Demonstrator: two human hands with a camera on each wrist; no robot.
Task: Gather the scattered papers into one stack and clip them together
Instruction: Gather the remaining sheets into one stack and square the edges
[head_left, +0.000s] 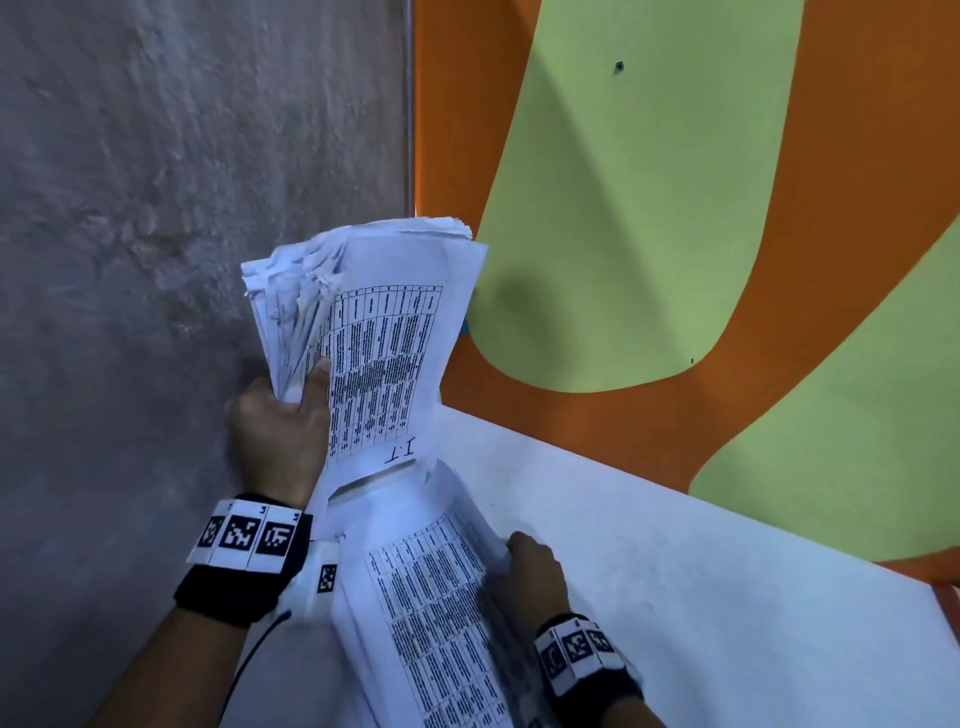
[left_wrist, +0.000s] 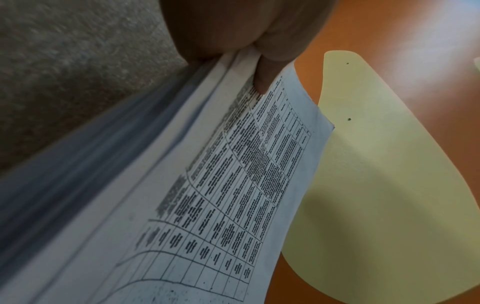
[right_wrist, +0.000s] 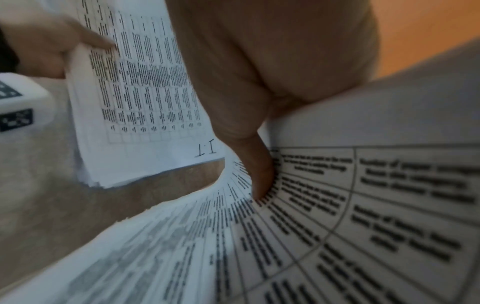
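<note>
**Colours and patterns, one moment**

Far sheaf of papers (head_left: 384, 332): white, printed black table grid, handwritten "I.T" in black. Near sheaf of papers (head_left: 436, 623): white, same black tabular print. Table (head_left: 701, 597), right: white. Wall (head_left: 675, 208), far right: orange with pale green rounded shapes. Floor (head_left: 156, 208), left: mottled grey. Wristbands (head_left: 244, 561): black, with white tags bearing black-and-white square codes.

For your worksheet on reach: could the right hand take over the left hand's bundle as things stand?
Probably not yet. The right hand already grips its own bundle, thumb on top, so it has no free fingers. The left hand's bundle hangs close by, with nothing between.
</note>
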